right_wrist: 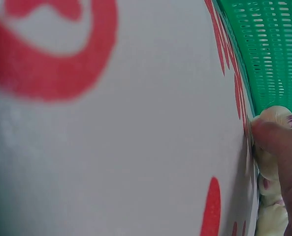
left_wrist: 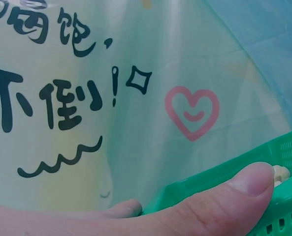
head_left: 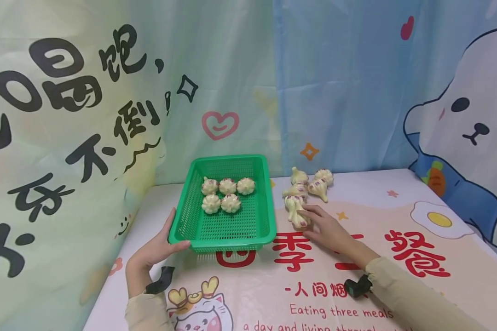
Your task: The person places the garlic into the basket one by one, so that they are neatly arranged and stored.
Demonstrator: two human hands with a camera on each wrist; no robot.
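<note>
A green plastic basket (head_left: 269,202) stands on the table with several whitish garlic bulbs (head_left: 228,186) in its far half. My left hand (head_left: 159,246) grips its near left corner, the thumb lying over the rim; the left wrist view shows this thumb (left_wrist: 254,179) up close. To the right of the basket lies a loose cluster of more garlic bulbs (head_left: 318,188), purple-streaked and some with long stems. At the near end of that cluster my right hand (head_left: 325,227) holds a garlic bulb (right_wrist: 276,115) between thumb and fingers. Part of this bulb is hidden behind the hand.
A printed cloth (head_left: 273,294) with red characters and cartoon figures covers the table. Behind it hangs a pale blue-green curtain (head_left: 240,82), close to the basket's far side. Dark wrist cameras (head_left: 358,286) sit on both wrists.
</note>
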